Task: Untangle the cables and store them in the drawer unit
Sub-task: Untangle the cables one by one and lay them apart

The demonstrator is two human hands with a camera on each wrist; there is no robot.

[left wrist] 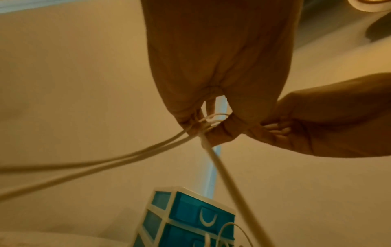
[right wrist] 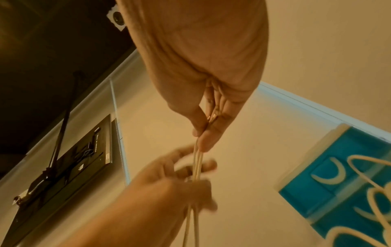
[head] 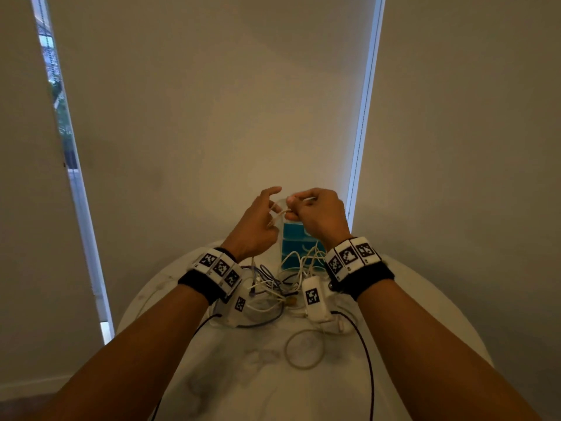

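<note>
- Two strands of a white cable (head: 280, 212) run taut between both hands, raised above the table at the centre of the head view, in front of the drawer unit's top.
- Right hand (head: 318, 215) pinches the strands between thumb and fingertips; the right wrist view shows them leaving that pinch and dropping to the other hand.
- Left hand (head: 258, 226) has its lower fingers curled round the same cable, forefinger stretched upward; in the left wrist view the strands fan out from its fingers towards the lower left and lower right of the frame.
- Below the hands, a tangle of cables (head: 273, 287), white and purple, lies on the round white table (head: 425, 314) in the lower middle of the head view, with one loose white loop nearer the person.
- Open tabletop shows to the right of the tangle and near the bottom of the frame; the table's curved rim sits close behind the unit.
- Blue drawer unit (head: 293, 244) stands upright at the table's far side, white-framed, its drawers pushed in; white cable loops hang across its front. What the drawers hold cannot be told.
</note>
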